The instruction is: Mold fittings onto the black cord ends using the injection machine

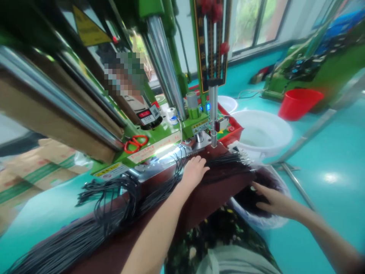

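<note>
My left hand (195, 172) is over the brown work board (219, 190), its fingers bent toward the machine front. Whatever lies under those fingers is hidden. Thin black cables (159, 192) run beside that hand, and a bundle with pale metallic ends (242, 158) lies just right of it. Off the board's right corner, my right hand (272, 199) hangs over a lined white bin (278, 222), thumb and fingers apart. A small pale spot shows at its fingertips, too blurred to name. Long black cables (71, 236) also cover the board's left part.
The green machine (168, 133) stands behind the board, with orange-handled scissors (136, 144) on its ledge. A large white tub (265, 131) and a red bucket (299, 102) stand on the right. Cardboard boxes (42, 167) are at left, and a metal bar (308, 133) crosses at right.
</note>
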Action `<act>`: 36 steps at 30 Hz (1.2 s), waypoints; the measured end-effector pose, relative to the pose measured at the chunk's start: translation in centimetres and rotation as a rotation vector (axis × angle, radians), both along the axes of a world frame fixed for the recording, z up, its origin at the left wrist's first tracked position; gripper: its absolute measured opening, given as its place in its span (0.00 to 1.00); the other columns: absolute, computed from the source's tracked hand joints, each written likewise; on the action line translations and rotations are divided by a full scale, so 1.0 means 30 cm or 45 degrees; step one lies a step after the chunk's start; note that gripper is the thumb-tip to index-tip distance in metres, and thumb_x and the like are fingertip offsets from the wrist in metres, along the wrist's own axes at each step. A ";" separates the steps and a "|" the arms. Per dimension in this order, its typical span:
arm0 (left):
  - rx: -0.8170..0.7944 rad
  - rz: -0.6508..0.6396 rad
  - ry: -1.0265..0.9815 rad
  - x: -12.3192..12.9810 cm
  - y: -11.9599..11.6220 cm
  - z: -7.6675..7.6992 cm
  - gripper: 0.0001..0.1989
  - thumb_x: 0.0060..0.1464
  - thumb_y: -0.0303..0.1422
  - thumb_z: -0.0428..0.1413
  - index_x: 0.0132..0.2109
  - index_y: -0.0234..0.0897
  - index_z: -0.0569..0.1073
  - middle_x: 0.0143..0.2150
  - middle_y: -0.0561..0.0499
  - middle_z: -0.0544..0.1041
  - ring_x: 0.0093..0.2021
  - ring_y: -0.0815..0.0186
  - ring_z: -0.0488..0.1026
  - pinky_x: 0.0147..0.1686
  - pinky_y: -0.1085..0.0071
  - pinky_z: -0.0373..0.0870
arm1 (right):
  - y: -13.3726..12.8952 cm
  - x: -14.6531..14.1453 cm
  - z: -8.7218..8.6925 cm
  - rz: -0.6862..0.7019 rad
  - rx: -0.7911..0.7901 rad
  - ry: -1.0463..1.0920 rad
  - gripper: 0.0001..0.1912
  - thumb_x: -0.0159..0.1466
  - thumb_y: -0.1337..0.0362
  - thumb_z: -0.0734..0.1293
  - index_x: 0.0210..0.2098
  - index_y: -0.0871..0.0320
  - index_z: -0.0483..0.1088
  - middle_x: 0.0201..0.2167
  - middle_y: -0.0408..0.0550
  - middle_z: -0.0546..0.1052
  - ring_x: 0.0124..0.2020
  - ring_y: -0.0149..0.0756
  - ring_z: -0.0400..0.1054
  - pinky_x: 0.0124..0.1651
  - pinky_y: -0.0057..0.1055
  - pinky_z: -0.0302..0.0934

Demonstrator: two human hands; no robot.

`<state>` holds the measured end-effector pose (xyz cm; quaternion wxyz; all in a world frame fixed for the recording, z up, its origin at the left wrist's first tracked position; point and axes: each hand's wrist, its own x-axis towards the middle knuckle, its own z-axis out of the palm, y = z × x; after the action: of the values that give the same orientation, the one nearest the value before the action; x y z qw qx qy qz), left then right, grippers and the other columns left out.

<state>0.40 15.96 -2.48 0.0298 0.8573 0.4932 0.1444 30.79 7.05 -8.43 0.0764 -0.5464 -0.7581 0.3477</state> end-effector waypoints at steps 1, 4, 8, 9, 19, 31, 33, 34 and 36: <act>0.012 0.011 -0.101 -0.006 0.003 0.008 0.07 0.54 0.34 0.52 0.37 0.35 0.68 0.37 0.47 0.69 0.40 0.62 0.66 0.42 0.67 0.62 | -0.006 -0.005 0.032 0.027 -0.014 -0.001 0.38 0.56 0.61 0.60 0.63 0.66 0.46 0.52 0.59 0.68 0.47 0.45 0.67 0.49 0.36 0.61; -0.061 0.111 -0.490 -0.027 0.011 0.042 0.04 0.52 0.31 0.53 0.34 0.35 0.67 0.35 0.50 0.69 0.38 0.65 0.65 0.41 0.69 0.61 | -0.014 -0.026 0.130 0.105 -0.017 0.002 0.33 0.56 0.61 0.61 0.61 0.61 0.54 0.51 0.55 0.70 0.48 0.45 0.66 0.51 0.36 0.59; -0.492 0.150 -0.993 -0.065 0.018 0.105 0.06 0.49 0.33 0.54 0.31 0.34 0.66 0.28 0.55 0.66 0.29 0.71 0.63 0.33 0.73 0.60 | -0.016 -0.064 0.221 0.208 -0.003 0.094 0.31 0.58 0.61 0.61 0.60 0.52 0.54 0.48 0.48 0.71 0.48 0.42 0.65 0.50 0.34 0.58; -0.575 0.134 -1.058 -0.073 0.019 0.118 0.07 0.48 0.34 0.54 0.31 0.34 0.66 0.27 0.56 0.66 0.29 0.71 0.63 0.33 0.74 0.60 | -0.014 -0.079 0.238 0.233 0.006 0.133 0.31 0.58 0.61 0.61 0.61 0.51 0.53 0.47 0.47 0.72 0.48 0.40 0.65 0.50 0.34 0.59; -0.317 0.298 -0.790 -0.058 0.007 0.107 0.13 0.55 0.38 0.45 0.26 0.37 0.61 0.24 0.55 0.64 0.28 0.69 0.63 0.31 0.71 0.59 | 0.025 -0.321 0.353 0.252 0.202 0.599 0.17 0.61 0.65 0.60 0.49 0.58 0.66 0.33 0.45 0.77 0.34 0.32 0.69 0.40 0.28 0.62; -0.239 0.197 -0.897 -0.062 -0.065 0.118 0.12 0.57 0.37 0.44 0.27 0.37 0.62 0.22 0.57 0.64 0.24 0.71 0.62 0.29 0.74 0.58 | 0.160 -0.444 0.294 -0.107 -0.194 1.726 0.22 0.55 0.63 0.69 0.49 0.50 0.65 0.45 0.46 0.72 0.47 0.37 0.66 0.51 0.39 0.59; -0.244 0.211 -0.916 -0.055 -0.080 0.110 0.11 0.55 0.37 0.46 0.28 0.37 0.64 0.23 0.57 0.66 0.26 0.70 0.63 0.30 0.74 0.58 | 0.196 -0.477 0.317 -0.239 -0.149 1.951 0.17 0.55 0.62 0.69 0.44 0.51 0.68 0.43 0.45 0.73 0.47 0.37 0.66 0.51 0.40 0.59; -0.243 0.220 -0.927 -0.051 -0.086 0.105 0.10 0.55 0.37 0.47 0.29 0.37 0.65 0.24 0.56 0.67 0.27 0.70 0.64 0.31 0.74 0.59 | 0.212 -0.488 0.332 -0.321 -0.118 2.000 0.13 0.55 0.61 0.68 0.41 0.53 0.70 0.41 0.45 0.73 0.44 0.36 0.67 0.50 0.40 0.60; -0.232 0.235 -0.939 -0.045 -0.094 0.097 0.10 0.55 0.37 0.48 0.30 0.36 0.66 0.25 0.55 0.68 0.28 0.69 0.65 0.32 0.73 0.59 | 0.237 -0.492 0.357 -0.453 -0.073 1.982 0.11 0.58 0.58 0.66 0.37 0.56 0.71 0.38 0.46 0.74 0.39 0.36 0.69 0.45 0.39 0.63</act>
<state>-0.94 13.13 0.42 0.2681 0.6938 0.5352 0.4005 16.04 14.16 2.28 0.6241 -0.2613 -0.3792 0.6312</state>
